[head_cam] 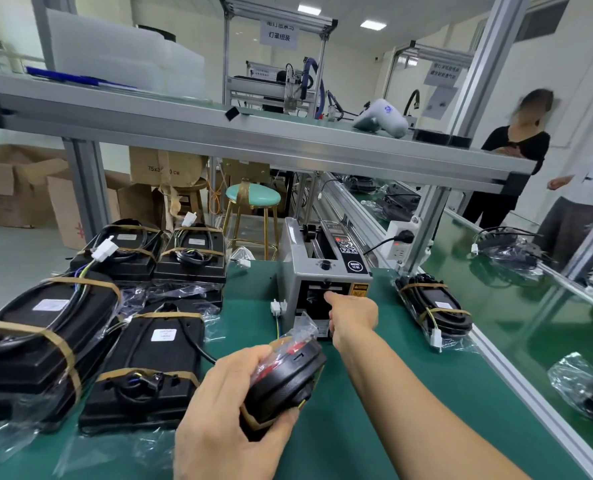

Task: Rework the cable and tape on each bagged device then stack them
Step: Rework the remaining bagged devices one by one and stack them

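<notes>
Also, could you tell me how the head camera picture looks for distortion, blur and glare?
Head view: wide-angle bending bows the shelf rail; the left hand and bagged device are sharp; the standing person is blurred; the ceiling lights glare, with reflections on the green mat.

One view only, head-worn, wide-angle. It looks forward and down along the green bench (374,393) from the near edge. Landmark: the grey tape dispenser (317,268), near centre frame, close ahead. Both hands enter from the bottom edge, nearer the lens than the dispenser. An aluminium shelf (253,140) crosses the frame above the dispenser. Beyond it the workshop shows at a distance. Lines bend toward the frame edges. No second view.
</notes>
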The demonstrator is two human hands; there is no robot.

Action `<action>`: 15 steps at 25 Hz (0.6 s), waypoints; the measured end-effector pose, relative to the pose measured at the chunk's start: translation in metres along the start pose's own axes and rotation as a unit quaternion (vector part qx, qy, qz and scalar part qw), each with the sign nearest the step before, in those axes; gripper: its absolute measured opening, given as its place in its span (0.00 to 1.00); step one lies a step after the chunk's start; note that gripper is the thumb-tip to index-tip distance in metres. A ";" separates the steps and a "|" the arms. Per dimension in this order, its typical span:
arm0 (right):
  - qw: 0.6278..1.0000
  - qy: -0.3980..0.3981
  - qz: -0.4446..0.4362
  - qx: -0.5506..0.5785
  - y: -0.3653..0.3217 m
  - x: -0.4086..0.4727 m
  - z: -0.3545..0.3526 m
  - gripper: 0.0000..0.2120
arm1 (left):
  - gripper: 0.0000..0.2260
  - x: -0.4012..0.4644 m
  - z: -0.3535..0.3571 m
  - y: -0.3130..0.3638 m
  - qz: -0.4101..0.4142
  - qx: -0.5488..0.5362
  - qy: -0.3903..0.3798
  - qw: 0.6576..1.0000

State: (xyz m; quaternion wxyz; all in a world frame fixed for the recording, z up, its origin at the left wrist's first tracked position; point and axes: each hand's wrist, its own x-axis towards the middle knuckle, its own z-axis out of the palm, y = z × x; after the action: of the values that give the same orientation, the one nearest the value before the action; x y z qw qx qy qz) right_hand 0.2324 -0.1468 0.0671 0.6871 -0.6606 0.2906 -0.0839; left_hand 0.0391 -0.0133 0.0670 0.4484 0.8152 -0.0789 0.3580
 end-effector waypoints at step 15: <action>0.901 -0.416 -0.123 0.015 -0.010 -0.130 -0.107 0.06 | 0.21 -0.009 0.017 0.012 -0.026 0.019 0.067 0.997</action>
State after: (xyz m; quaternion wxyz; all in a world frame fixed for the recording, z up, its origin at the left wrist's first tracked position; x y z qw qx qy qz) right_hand 0.0746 -0.1751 0.1188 0.7396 -0.6554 -0.1065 0.1096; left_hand 0.0356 -0.0353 0.0634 0.4464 0.7998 -0.0204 0.4009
